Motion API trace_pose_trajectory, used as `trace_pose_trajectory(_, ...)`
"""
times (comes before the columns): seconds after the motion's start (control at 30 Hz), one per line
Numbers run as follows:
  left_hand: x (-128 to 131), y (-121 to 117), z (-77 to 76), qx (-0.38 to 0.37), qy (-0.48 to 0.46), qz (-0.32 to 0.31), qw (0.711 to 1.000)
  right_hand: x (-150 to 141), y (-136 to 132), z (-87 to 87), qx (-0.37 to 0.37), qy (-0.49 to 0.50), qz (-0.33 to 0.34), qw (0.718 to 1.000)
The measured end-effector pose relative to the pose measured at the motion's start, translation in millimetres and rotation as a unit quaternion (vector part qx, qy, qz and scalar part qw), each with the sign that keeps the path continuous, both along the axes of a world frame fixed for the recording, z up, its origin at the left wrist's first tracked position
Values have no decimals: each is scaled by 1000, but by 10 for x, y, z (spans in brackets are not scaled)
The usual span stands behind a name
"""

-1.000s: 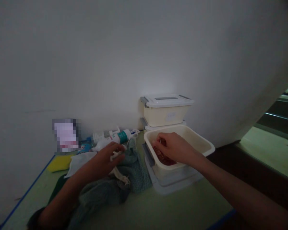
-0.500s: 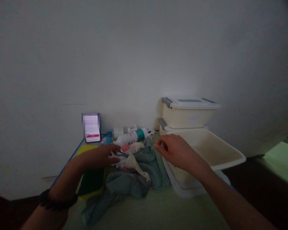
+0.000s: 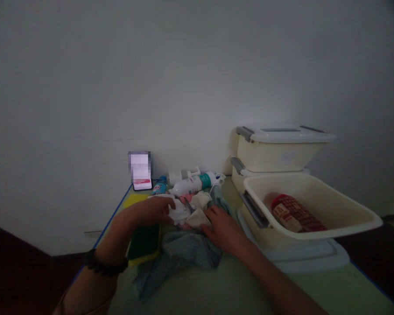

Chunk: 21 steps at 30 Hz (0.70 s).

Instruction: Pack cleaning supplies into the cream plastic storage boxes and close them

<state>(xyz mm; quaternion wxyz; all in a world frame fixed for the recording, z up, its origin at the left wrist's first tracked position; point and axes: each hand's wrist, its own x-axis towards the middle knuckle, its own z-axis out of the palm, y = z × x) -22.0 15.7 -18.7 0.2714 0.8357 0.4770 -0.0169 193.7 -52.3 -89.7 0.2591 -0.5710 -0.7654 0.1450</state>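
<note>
Left arm: our forearm comes up from the lower left, a dark beaded bracelet point(image 3: 105, 264) round the wrist, which bends so the hand points right.
Left hand: our left hand point(image 3: 162, 210) reaches over the white cloth point(image 3: 179, 212), palm down, fingers curled, with a gap between them and the thumb.
Right arm: our forearm slants in from the lower right.
Right hand: our right hand point(image 3: 217, 225) lies with bent fingers, a little spread, at the cream cloth point(image 3: 198, 218); we cannot tell whether it pinches any fabric.
Between our hands: the white and cream cloths, with pink fabric point(image 3: 186, 199) showing among them.
Nearer us: a rumpled grey-green cloth point(image 3: 192, 249) on the counter point(image 3: 236, 288).
Under our left wrist: a yellow-edged green scouring pad point(image 3: 144, 243).
Beyond our hands: a white bottle point(image 3: 188, 185) on its side, teal band, print too small to read; a blue bottle point(image 3: 160, 186), its red-and-white label illegible; a propped phone point(image 3: 141, 170), screen pixelated.
Right of our right hand: an open cream bin point(image 3: 341, 210) holding a red-lidded container point(image 3: 295, 214), lettering unreadable; behind, a lidded box point(image 3: 276, 153) with a faint label.
</note>
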Motion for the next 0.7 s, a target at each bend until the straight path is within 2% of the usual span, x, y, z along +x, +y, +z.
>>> trace_pose_trajectory(0.13, 138, -70, -9, -2, -54, -18, 998, 21, 57, -17, 40, 82, 4, 996)
trace_pose_trajectory(0.3, 376, -109, -96, 34, -195, -4, 980, 40, 57, 14, 75, 231, -36, 969)
trace_pose_trajectory(0.5, 426, -250, -282, 62, -350, 94, 930, 17, 14, 28, 89, 344, -60, 933)
trace_pose_trajectory(0.7, 369, -485, -557, 92, -454, 247, 851, -60, -56, -2, 62, 387, -38, 919)
